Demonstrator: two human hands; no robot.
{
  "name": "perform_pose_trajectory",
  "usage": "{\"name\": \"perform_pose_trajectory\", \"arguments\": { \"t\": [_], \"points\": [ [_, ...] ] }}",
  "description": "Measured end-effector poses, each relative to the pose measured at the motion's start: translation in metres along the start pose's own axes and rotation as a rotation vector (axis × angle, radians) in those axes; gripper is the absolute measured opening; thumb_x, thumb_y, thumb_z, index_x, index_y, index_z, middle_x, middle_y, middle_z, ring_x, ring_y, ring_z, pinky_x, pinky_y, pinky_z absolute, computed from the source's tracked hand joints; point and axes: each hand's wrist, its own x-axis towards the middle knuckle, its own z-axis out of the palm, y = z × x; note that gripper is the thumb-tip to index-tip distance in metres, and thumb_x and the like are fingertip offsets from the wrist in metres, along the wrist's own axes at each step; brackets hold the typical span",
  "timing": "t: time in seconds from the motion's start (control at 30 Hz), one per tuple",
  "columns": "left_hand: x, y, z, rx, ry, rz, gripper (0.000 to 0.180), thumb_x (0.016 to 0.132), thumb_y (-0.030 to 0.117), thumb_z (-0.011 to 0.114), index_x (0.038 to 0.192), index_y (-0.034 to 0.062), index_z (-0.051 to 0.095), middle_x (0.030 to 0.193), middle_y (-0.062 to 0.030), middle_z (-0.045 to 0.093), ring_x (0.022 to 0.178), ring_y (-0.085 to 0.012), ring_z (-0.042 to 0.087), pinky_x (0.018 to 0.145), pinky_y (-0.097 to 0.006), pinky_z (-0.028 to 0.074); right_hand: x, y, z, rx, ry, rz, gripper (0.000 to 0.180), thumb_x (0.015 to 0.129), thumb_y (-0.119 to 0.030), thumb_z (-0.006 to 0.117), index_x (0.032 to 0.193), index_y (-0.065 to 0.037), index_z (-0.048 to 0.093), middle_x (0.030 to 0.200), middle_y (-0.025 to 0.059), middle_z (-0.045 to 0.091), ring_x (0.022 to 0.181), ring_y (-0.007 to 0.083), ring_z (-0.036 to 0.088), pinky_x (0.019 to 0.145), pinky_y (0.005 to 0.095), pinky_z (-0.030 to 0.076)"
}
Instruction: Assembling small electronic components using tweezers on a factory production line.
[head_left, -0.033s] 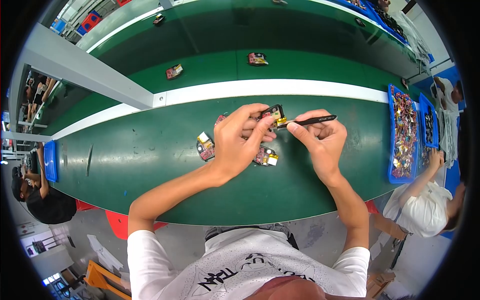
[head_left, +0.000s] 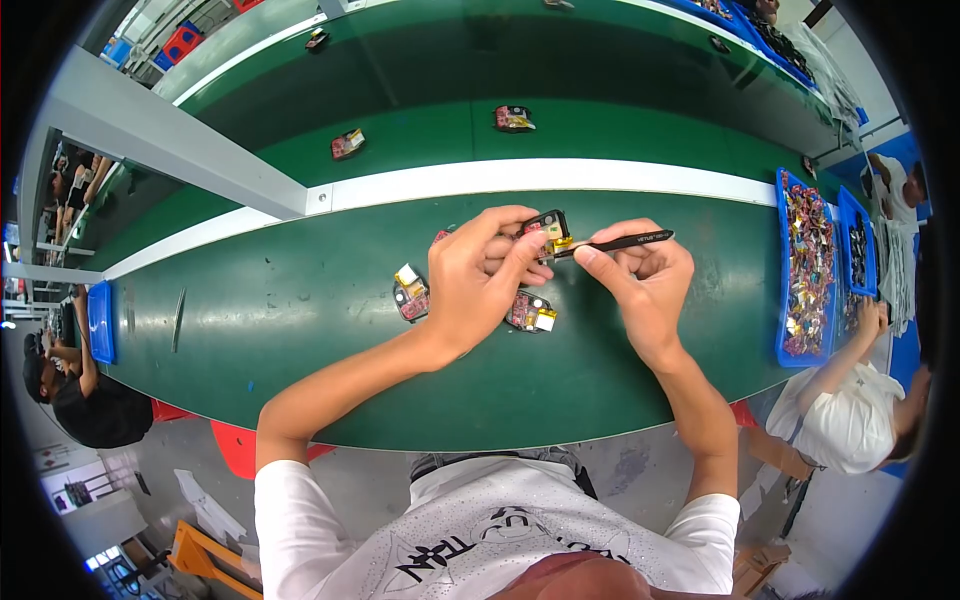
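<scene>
My left hand is raised over the green table and pinches a small black electronic part with a yellow piece between thumb and fingers. My right hand grips black tweezers, and their tip touches the yellow piece of the part. Under my hands lie two similar small red-and-black parts, one on the left and one with a white-yellow block.
Blue trays full of small parts stand at the right. Behind a white strip, a green belt carries two more parts. A blue tray sits far left. Other people work at the right and left.
</scene>
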Motion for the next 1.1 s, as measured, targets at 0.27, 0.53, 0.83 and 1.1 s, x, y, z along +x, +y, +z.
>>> {"name": "perform_pose_trajectory", "arguments": {
  "t": [0.27,0.53,0.83,1.1],
  "points": [
    [0.016,0.002,-0.016,-0.429,-0.271,-0.357,0.027,0.104,0.014,0.060,0.117,-0.0100,0.064,0.090,-0.0171,0.071,0.061,-0.0203,0.072,0.052,-0.028,0.061,0.006,0.003,-0.007,0.078,-0.068,-0.089,0.015,0.081,0.004,0.083,0.090,0.002,0.070,0.077,0.0034,0.072,0.052,-0.0025,0.040,0.047,0.0170,0.027],
    [0.019,0.003,-0.022,-0.444,-0.351,-0.377,0.027,0.105,0.014,0.060,0.114,-0.0106,0.067,0.085,-0.0147,0.070,0.056,-0.0181,0.070,0.042,-0.025,0.055,0.008,0.009,-0.011,0.049,-0.165,-0.256,0.016,0.079,0.006,0.083,0.088,0.002,0.071,0.091,0.0136,0.078,0.054,-0.0005,0.051,0.046,0.0164,0.032],
    [0.017,0.008,-0.020,-0.411,-0.358,-0.373,0.028,0.105,0.014,0.059,0.118,-0.0098,0.067,0.088,-0.0153,0.072,0.059,-0.0185,0.071,0.042,-0.025,0.054,0.005,0.007,-0.008,-0.007,-0.151,-0.332,0.012,0.078,0.006,0.083,0.083,0.000,0.074,0.086,0.0128,0.078,0.059,0.0025,0.061,0.045,0.0162,0.034],
    [0.016,0.011,-0.020,-0.419,-0.374,-0.385,0.028,0.105,0.014,0.059,0.119,-0.0093,0.068,0.087,-0.0160,0.072,0.060,-0.0188,0.072,0.044,-0.026,0.056,0.002,0.011,-0.006,0.000,-0.128,-0.335,0.013,0.077,0.005,0.084,0.082,-0.001,0.074,0.086,0.0111,0.078,0.058,0.0029,0.062,0.043,0.0167,0.035]
  ]
}}
